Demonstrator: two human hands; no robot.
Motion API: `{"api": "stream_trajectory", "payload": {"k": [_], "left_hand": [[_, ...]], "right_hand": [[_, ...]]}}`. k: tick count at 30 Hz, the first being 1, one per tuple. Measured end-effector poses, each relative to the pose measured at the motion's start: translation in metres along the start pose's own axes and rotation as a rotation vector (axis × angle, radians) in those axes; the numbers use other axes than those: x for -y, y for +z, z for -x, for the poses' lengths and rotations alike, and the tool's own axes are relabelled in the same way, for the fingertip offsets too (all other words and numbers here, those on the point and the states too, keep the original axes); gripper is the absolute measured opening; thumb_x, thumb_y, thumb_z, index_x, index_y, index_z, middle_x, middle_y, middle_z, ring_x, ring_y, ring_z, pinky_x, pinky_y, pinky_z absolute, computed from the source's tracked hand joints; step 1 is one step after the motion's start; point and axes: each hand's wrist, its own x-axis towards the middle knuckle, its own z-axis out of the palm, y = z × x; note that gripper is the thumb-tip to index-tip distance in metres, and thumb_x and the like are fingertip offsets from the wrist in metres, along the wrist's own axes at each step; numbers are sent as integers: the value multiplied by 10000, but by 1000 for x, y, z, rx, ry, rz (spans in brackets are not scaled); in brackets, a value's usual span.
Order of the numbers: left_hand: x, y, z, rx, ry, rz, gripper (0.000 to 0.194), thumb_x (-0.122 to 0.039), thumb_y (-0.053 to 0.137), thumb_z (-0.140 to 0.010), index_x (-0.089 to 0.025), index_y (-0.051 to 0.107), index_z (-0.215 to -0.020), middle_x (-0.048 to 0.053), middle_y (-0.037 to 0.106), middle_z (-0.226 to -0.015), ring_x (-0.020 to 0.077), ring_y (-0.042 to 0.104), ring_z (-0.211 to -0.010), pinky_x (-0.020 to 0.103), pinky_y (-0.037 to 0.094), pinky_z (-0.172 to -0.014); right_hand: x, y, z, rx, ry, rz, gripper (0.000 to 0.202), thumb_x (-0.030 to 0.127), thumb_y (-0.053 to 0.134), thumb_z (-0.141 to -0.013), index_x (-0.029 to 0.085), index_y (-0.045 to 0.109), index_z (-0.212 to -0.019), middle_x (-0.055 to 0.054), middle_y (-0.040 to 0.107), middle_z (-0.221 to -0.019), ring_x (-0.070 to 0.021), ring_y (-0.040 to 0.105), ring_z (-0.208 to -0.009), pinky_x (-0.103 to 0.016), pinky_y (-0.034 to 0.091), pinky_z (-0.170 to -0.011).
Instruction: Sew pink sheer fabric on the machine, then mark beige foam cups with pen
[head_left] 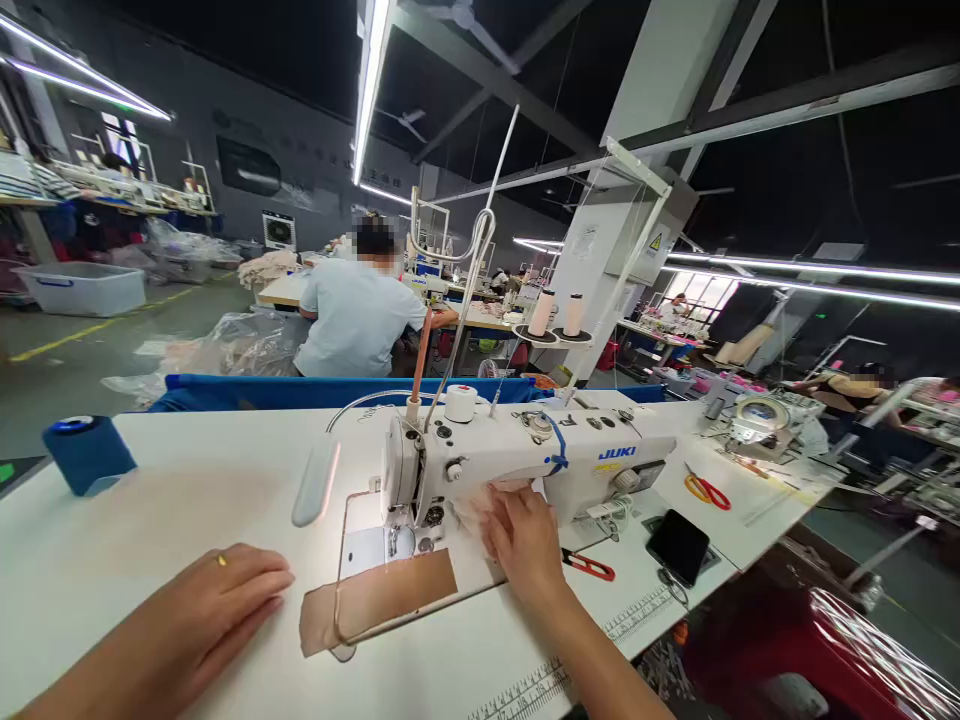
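My left hand (225, 605) lies palm down on the white tabletop, fingers stretched out, holding nothing. A yellow ring is on one finger. To its right is the white sewing machine (517, 450), with a brown strip (382, 595) lying flat across the front of its bed. My right hand (523, 540) reaches under the machine's arm, with its fingers closed on crumpled pale pink fabric (472, 508). The machine's arm and my fingers hide part of that fabric. Thread snips (589, 566) with red handles rest just right of my right wrist.
A blue thread cone (88, 455) stands at the table's far left. On the right lie a black phone (678, 546) and red-and-yellow scissors (706, 488). A lamp (316, 485) hangs left of the needle. Behind the table, a co-worker (352, 315) sits facing away.
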Motion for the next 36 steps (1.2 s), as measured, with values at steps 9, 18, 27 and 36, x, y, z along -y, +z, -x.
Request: {"api": "stream_trajectory", "payload": {"k": [9, 18, 27, 36], "left_hand": [[-113, 7, -25, 358, -203, 317, 280, -365, 454, -1046, -281, 717, -998, 24, 762, -985, 200, 701, -866, 266, 530, -776], [-149, 36, -40, 406, -696, 470, 396, -228, 584, -852, -210, 514, -1241, 5, 696, -905, 232, 655, -830, 346, 477, -752], [-157, 25, -33, 259, -463, 330, 144, -291, 530, -939, -210, 597, -1038, 73, 656, -1045, 255, 625, -949, 388, 504, -841], [-163, 43, -44, 411, -459, 443, 269, -319, 456, -980, -203, 592, -778, 36, 679, -852, 204, 611, -809, 323, 444, -758]], "right_hand": [[37, -32, 32, -3, -269, -206, 166, 123, 535, -1003, 208, 661, -936, -39, 631, -854, -218, 538, -801, -365, 368, -757], [94, -29, 98, 158, -639, -549, 122, 227, 518, -1053, 228, 617, -984, 11, 648, -757, -164, 552, -687, -318, 410, -688], [46, -21, 74, 437, -134, -368, 110, 168, 635, -997, 232, 617, -1084, -71, 652, -1008, -281, 606, -910, -413, 513, -779], [54, -17, 76, 544, -56, -432, 219, 94, 674, -968, 240, 621, -1123, -57, 648, -1036, -286, 598, -965, -437, 517, -831]]}}
